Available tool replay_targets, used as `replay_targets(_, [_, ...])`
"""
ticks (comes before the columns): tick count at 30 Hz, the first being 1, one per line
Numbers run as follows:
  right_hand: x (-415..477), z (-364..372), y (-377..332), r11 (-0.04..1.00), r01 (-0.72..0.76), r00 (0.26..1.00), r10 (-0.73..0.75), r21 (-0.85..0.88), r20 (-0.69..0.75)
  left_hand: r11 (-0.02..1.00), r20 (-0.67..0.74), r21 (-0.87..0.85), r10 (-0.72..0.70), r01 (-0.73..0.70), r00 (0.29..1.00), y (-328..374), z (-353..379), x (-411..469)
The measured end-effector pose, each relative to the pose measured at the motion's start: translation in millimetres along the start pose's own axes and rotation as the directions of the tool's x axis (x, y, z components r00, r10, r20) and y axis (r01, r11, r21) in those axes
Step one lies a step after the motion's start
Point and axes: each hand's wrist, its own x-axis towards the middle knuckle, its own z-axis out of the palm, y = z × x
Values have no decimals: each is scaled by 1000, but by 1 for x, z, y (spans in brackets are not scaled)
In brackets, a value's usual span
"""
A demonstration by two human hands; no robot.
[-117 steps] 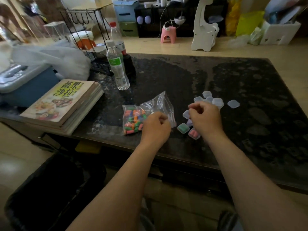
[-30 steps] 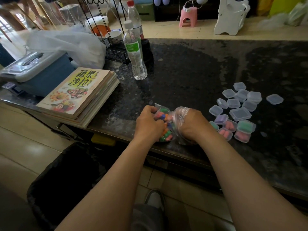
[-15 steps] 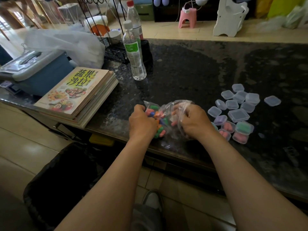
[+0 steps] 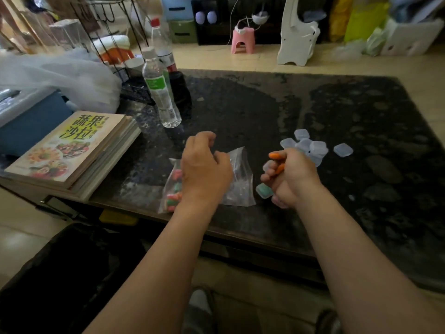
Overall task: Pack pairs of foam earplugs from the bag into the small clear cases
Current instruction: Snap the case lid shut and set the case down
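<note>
The left hand (image 4: 204,169) hides the middle of the bag (image 4: 238,184), the right hand (image 4: 292,179) most of the orange earplugs (image 4: 274,155)

The table (image 4: 265,104) is seen as black, mottled with pale grey speckle. The two loose earplugs (image 4: 274,155) are coloured orange, while those inside the clear bag (image 4: 238,179) are mixed pink, green and orange. The cases (image 4: 317,148) are rendered colourless with a faint blue cast (teal-green is shown through one filled case (image 4: 263,190)). A green label and white cap are carried by the clear bottle (image 4: 160,90). The book cover (image 4: 69,145) is banded yellow-green and printed with dark characters.
</note>
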Motion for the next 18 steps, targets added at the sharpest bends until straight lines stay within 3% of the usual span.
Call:
replay_targets(7, [-8,-47,-32,991,18,999,-14,133,-31,991,144,-48,134,-128,980,43,51,-15])
replay_targets(13, [-10,-73,-49,996,4,1000,-3,92,-16,982,370,170,19,-88,929,47,84,-9])
replay_targets(18, [-6,-78,-53,1000,20,1000,-20,5,-14,959,426,281,-97,-30,899,40,103,-7])
